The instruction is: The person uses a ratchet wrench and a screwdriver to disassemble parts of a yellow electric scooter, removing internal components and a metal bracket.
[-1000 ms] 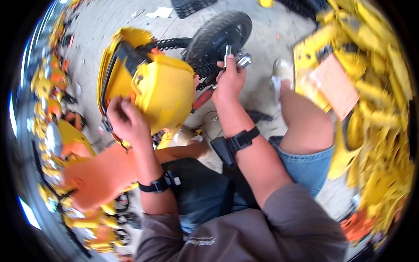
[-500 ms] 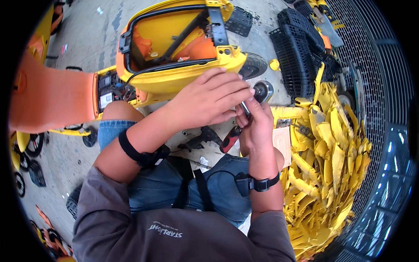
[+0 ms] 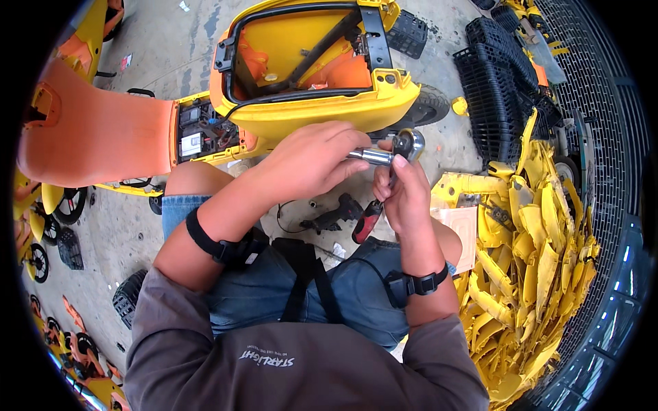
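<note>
In front of me, my right hand (image 3: pixel 406 197) is closed round a ratchet wrench (image 3: pixel 409 142). Its round chrome head sits above my thumb, and the red and black handle sticks out below my fist. A shiny metal socket (image 3: pixel 373 157) points left from the wrench head. My left hand (image 3: pixel 312 157) has its fingers closed on the socket's left end, partly hiding it. Just beyond my hands stands a yellow scooter body (image 3: pixel 322 116) with an uncovered storage well. On the floor between my knees lies a dark power drill (image 3: pixel 334 214).
A large heap of yellow plastic panels (image 3: pixel 531 267) fills the right side. Black crates (image 3: pixel 488 96) stand farther back. At left, an orange panel (image 3: pixel 110 133) adjoins the scooter's exposed battery bay (image 3: pixel 199 130). A cable lies near the drill.
My left hand has drawn back from the wrench head, exposing the socket that it grips. The wrench head now shows fully. The whole view has shifted, moving the scene rightward.
</note>
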`<state>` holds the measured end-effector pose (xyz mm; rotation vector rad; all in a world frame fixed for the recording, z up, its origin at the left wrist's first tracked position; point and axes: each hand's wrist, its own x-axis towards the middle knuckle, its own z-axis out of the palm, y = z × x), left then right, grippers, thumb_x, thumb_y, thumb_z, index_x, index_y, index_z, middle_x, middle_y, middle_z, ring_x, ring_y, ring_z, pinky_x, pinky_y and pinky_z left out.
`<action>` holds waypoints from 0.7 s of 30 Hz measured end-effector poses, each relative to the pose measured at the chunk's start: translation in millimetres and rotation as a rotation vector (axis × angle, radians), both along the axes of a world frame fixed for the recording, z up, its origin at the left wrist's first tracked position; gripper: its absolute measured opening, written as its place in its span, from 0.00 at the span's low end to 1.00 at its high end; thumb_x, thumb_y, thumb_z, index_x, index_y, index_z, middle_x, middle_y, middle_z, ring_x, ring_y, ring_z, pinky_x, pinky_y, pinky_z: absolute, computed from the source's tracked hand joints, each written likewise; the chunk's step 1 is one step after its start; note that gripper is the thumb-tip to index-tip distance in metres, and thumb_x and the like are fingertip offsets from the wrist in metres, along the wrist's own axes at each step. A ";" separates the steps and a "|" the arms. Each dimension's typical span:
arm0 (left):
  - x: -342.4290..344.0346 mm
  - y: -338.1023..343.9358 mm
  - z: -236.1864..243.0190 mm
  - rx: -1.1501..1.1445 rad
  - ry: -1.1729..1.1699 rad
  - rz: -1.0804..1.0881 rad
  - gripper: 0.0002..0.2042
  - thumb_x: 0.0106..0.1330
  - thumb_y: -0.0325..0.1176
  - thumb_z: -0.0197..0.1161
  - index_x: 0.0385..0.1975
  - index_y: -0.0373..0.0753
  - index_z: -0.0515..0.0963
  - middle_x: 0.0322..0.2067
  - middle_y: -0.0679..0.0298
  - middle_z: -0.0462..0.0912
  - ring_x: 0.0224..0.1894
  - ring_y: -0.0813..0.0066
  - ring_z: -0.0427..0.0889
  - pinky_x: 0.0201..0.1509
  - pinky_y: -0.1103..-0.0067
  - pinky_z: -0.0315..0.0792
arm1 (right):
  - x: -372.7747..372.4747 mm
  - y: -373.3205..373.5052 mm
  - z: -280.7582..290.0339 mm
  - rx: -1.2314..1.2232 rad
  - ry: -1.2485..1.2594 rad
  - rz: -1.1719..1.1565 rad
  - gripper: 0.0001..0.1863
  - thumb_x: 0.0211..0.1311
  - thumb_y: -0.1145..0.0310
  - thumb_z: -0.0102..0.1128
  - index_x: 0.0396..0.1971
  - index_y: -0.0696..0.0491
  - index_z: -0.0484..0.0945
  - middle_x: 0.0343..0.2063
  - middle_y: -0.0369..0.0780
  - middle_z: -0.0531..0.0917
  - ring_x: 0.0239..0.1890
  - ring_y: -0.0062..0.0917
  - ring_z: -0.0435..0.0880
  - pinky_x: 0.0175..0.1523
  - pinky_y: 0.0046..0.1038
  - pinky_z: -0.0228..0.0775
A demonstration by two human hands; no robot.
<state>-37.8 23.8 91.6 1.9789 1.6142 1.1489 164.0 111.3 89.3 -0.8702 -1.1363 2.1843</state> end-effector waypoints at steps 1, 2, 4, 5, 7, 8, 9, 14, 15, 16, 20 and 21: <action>-0.6 -0.5 1.0 0.007 -0.007 0.039 0.16 0.68 0.39 0.67 0.50 0.39 0.77 0.38 0.57 0.82 0.44 0.53 0.83 0.47 0.64 0.75 | 0.6 -0.2 1.5 0.025 0.038 -0.021 0.24 0.73 0.64 0.57 0.63 0.60 0.67 0.24 0.32 0.72 0.23 0.14 0.69 0.28 0.19 0.60; -0.8 -0.9 1.6 -0.009 -0.020 0.045 0.16 0.68 0.39 0.67 0.50 0.38 0.77 0.39 0.57 0.82 0.44 0.53 0.83 0.47 0.64 0.75 | 2.5 -0.7 2.8 0.093 0.005 -0.045 0.25 0.73 0.64 0.57 0.64 0.60 0.67 0.24 0.33 0.72 0.23 0.14 0.68 0.28 0.20 0.60; -0.5 -0.7 1.5 -0.052 -0.049 0.062 0.16 0.69 0.39 0.67 0.49 0.38 0.76 0.39 0.56 0.82 0.43 0.52 0.83 0.46 0.64 0.76 | 6.9 -1.6 2.9 0.211 -0.065 -0.105 0.26 0.73 0.65 0.55 0.65 0.60 0.66 0.23 0.34 0.73 0.22 0.16 0.67 0.27 0.21 0.59; 0.5 0.1 0.7 -0.031 -0.065 0.063 0.15 0.69 0.38 0.67 0.49 0.38 0.76 0.39 0.55 0.82 0.43 0.52 0.83 0.46 0.65 0.76 | 9.7 -1.3 2.2 0.231 -0.062 -0.129 0.26 0.71 0.71 0.56 0.66 0.59 0.65 0.23 0.33 0.73 0.22 0.14 0.67 0.26 0.18 0.59; 3.7 2.7 -1.7 -0.011 -0.097 0.060 0.15 0.69 0.38 0.68 0.49 0.37 0.76 0.40 0.55 0.82 0.43 0.52 0.83 0.46 0.65 0.76 | 14.4 0.3 -1.0 0.291 -0.139 -0.179 0.26 0.71 0.73 0.56 0.66 0.59 0.65 0.24 0.32 0.73 0.22 0.13 0.67 0.26 0.18 0.59; 5.9 4.3 -3.1 0.000 -0.098 0.056 0.15 0.69 0.37 0.68 0.49 0.37 0.76 0.40 0.54 0.82 0.43 0.52 0.83 0.46 0.65 0.76 | 16.9 0.9 -2.6 0.322 -0.181 -0.208 0.26 0.70 0.73 0.56 0.66 0.59 0.64 0.24 0.32 0.73 0.22 0.13 0.68 0.26 0.17 0.59; 8.5 5.8 -4.6 0.005 -0.099 0.047 0.15 0.69 0.37 0.68 0.49 0.37 0.76 0.40 0.54 0.82 0.43 0.52 0.83 0.45 0.65 0.76 | 19.4 1.0 -4.1 0.325 -0.176 -0.202 0.25 0.71 0.74 0.57 0.66 0.58 0.65 0.27 0.31 0.73 0.24 0.12 0.68 0.28 0.17 0.61; 23.0 10.3 -10.8 -0.032 -0.126 0.000 0.14 0.70 0.35 0.67 0.50 0.36 0.75 0.41 0.54 0.82 0.41 0.52 0.83 0.44 0.67 0.77 | 23.6 -6.2 -12.2 0.553 -0.267 -0.062 0.21 0.71 0.74 0.58 0.61 0.57 0.70 0.35 0.30 0.76 0.35 0.11 0.71 0.41 0.17 0.66; 24.9 10.8 -11.7 -0.031 -0.141 0.005 0.14 0.70 0.34 0.67 0.50 0.36 0.75 0.41 0.55 0.82 0.40 0.53 0.83 0.44 0.68 0.77 | 24.0 -7.7 -13.3 0.530 -0.330 -0.074 0.19 0.71 0.74 0.59 0.59 0.57 0.71 0.36 0.31 0.77 0.37 0.12 0.73 0.44 0.19 0.69; 26.2 11.0 -12.6 -0.036 -0.153 0.012 0.14 0.70 0.34 0.66 0.50 0.36 0.75 0.40 0.55 0.82 0.40 0.54 0.83 0.43 0.69 0.77 | 23.6 -7.7 -14.5 0.505 -0.361 -0.088 0.19 0.71 0.74 0.59 0.59 0.57 0.71 0.37 0.32 0.78 0.37 0.13 0.74 0.45 0.20 0.70; 28.7 12.0 -15.9 -0.013 -0.182 0.007 0.13 0.73 0.35 0.65 0.50 0.35 0.75 0.39 0.56 0.82 0.37 0.60 0.82 0.43 0.72 0.77 | 21.2 -1.3 -19.4 0.580 -0.360 -0.096 0.19 0.71 0.72 0.59 0.59 0.57 0.71 0.38 0.35 0.81 0.37 0.17 0.77 0.45 0.24 0.73; 29.4 11.3 -16.6 -0.026 -0.194 0.014 0.13 0.73 0.35 0.64 0.50 0.35 0.75 0.38 0.56 0.82 0.37 0.61 0.82 0.43 0.72 0.77 | 21.4 0.5 -20.4 0.604 -0.382 -0.104 0.19 0.71 0.72 0.59 0.59 0.57 0.71 0.38 0.36 0.82 0.37 0.19 0.78 0.45 0.25 0.73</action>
